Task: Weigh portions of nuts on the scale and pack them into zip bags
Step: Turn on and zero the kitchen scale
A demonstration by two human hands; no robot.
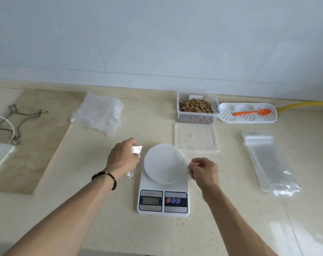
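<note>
Head view: left hand (122,157) pinches one end of a clear zip bag (186,157), a white corner showing at the fingertips; film trails below the wrist. Right hand (205,171) pinches the other end between thumb and forefinger. Bag seems stretched across the scale (163,182), over its round white platform; film nearly invisible there, so contact with the platform cannot be told.

Handling, judged: bag weighs almost nothing, is limp and slick, and will cling or fold on itself. Best held at the stiffer zip strip, one pinch each side, to keep the mouth open. Once loaded it will sag, so support from below.

Nuts (195,106) sit in an open clear tub (197,108) behind the scale, toward the wall. Hard, small, apt to roll; scoop, don't pinch. Tub lid (196,136) lies between tub and scale. Orange spoon (253,112) rests on a white tray (248,113) right of the tub. Spare bags (269,163) are stacked right of the scale, well apart. Crumpled plastic (99,115) lies behind-left of the scale.

Scale display unreadable. No nuts weighed yet.
</note>
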